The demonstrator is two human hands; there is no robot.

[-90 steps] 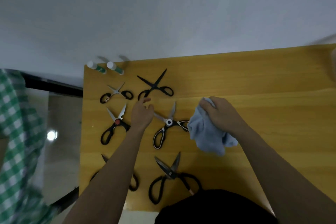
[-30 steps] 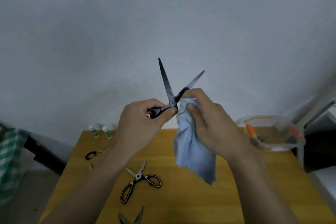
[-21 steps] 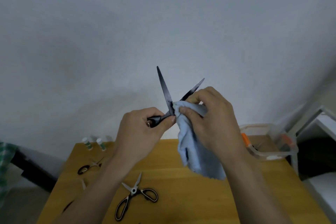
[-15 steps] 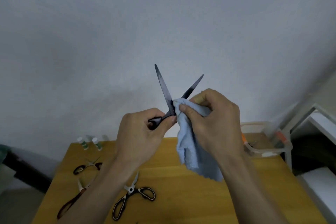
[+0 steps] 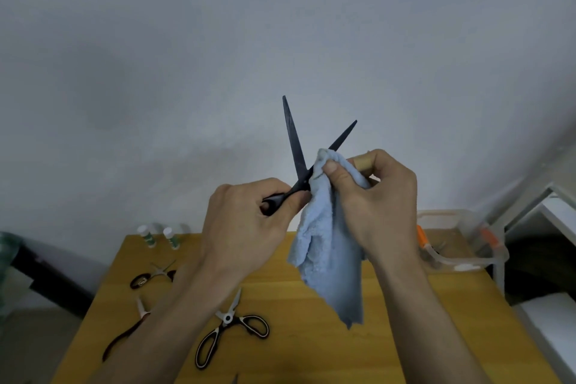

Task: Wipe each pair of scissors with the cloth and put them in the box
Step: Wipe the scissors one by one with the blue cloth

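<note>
**Wiping the first pair, blades spread**

The left hand (image 5: 249,224) grips the black scissors (image 5: 300,162) by the handles, fingers curled round them, holding the pair up in front of the wall with both blades open and pointing upward. The right hand (image 5: 374,203) pinches the blue cloth (image 5: 327,259) against the lower part of one blade, near the pivot; the rest of the cloth hangs loose below.

To do this well, I would draw the cloth from pivot toward tip — away from the edge, thumb kept on the flat — then repeat on the other blade and both faces. The left grip should stay firm so the blades do not swing shut on the fingers.

The scissors look matt and dark throughout, blades narrow and pointed. The cloth is soft and nappy, likely towelling. On the yellow wooden bench (image 5: 389,337) lie other pairs, among them kitchen shears (image 5: 230,327) with black-and-white loops. The clear plastic box (image 5: 458,256), with orange clasps, sits at the far right corner — well apart from the hands.
</note>
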